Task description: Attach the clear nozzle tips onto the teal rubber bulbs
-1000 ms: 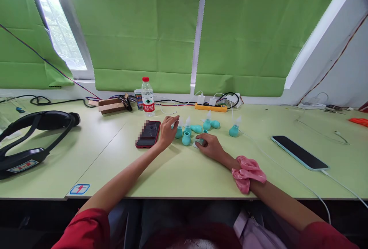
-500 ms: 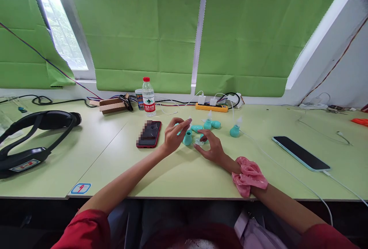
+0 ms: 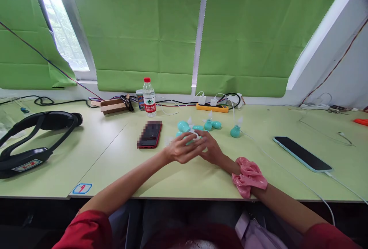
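My left hand point(image 3: 184, 148) and my right hand point(image 3: 211, 147) come together just above the table, fingers bent and overlapping. Between their fingertips shows a small whitish, clear plastic piece point(image 3: 196, 134); its exact shape is partly hidden by the fingers. Directly behind the hands lies a teal squeeze bulb point(image 3: 183, 126), and another teal bulb point(image 3: 197, 127) lies to its right. A clear pointed nozzle point(image 3: 189, 121) stands up behind them. Farther right, a teal bulb with a clear tip point(image 3: 207, 125) stands beside a bulb on its side point(image 3: 216, 125). One more tipped bulb point(image 3: 235, 131) stands apart.
A red-cased phone point(image 3: 150, 134) lies left of the hands, a light-cased phone point(image 3: 301, 153) on a charging cable at the right. A water bottle point(image 3: 149, 99), a cup point(image 3: 140, 100), an open cardboard box point(image 3: 113, 106) and a yellow power strip point(image 3: 212, 107) line the back. A black headset point(image 3: 43, 138) sits far left.
My left hand has come down and right, and its fingers now meet those of my right hand around the clear plastic piece. Before, the hands were apart, with my right hand's fingers spread.
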